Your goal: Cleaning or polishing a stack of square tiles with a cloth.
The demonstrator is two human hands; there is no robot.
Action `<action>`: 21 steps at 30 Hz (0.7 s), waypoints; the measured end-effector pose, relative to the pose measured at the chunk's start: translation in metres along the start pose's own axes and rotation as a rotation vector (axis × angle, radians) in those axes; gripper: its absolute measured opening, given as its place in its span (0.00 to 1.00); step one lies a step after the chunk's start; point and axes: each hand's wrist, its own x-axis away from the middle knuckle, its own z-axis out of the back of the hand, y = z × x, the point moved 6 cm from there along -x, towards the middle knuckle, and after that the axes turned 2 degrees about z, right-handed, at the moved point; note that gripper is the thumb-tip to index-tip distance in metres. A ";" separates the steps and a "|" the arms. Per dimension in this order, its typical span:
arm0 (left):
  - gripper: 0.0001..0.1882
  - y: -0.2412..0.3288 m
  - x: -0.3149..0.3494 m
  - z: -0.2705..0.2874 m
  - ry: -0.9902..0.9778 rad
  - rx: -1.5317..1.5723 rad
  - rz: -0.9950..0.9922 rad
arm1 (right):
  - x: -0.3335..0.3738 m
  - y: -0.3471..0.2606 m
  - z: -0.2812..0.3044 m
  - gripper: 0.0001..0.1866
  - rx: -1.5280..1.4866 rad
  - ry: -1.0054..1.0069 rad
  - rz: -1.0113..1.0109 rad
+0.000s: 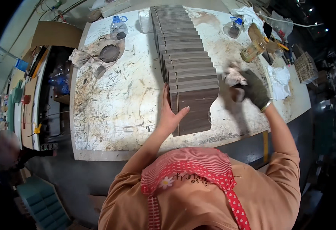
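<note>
A long row of grey-brown wood-grain boards [193, 105] with wavy right edges leans in overlapping layers down the middle of the worktable. My bare left hand [171, 115] lies against the left side of the nearest boards, fingers stretched along it and thumb spread over the front face. To the right of the row is my right hand [257, 91] in a dark glove, blurred by motion. It is closed on a crumpled, stained rag [235, 75], just off the boards' wavy edge.
A stained white worktable [110, 111] carries a dark round dish [109, 53] on a dirty cloth and a blue-capped clear jug [118, 28] at the left. Toward the right are another clear jug [234, 29], a yellowish bottle [253, 51] and white paper [279, 82].
</note>
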 end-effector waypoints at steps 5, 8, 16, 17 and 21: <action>0.52 0.015 0.003 0.004 0.025 -0.090 -0.060 | -0.027 -0.029 0.062 0.24 -0.568 0.314 -0.197; 0.52 0.007 0.003 0.009 0.035 -0.076 -0.040 | -0.081 -0.135 0.021 0.27 -0.938 -0.104 -0.284; 0.52 0.029 0.000 0.007 0.035 -0.254 -0.081 | -0.066 0.022 0.031 0.15 0.130 -0.254 -0.308; 0.52 0.028 -0.001 0.009 0.050 -0.253 -0.079 | -0.076 0.006 0.048 0.15 -0.010 -0.159 -0.326; 0.52 0.023 0.004 0.009 0.041 -0.231 -0.079 | -0.140 -0.078 0.041 0.23 -0.469 0.281 0.195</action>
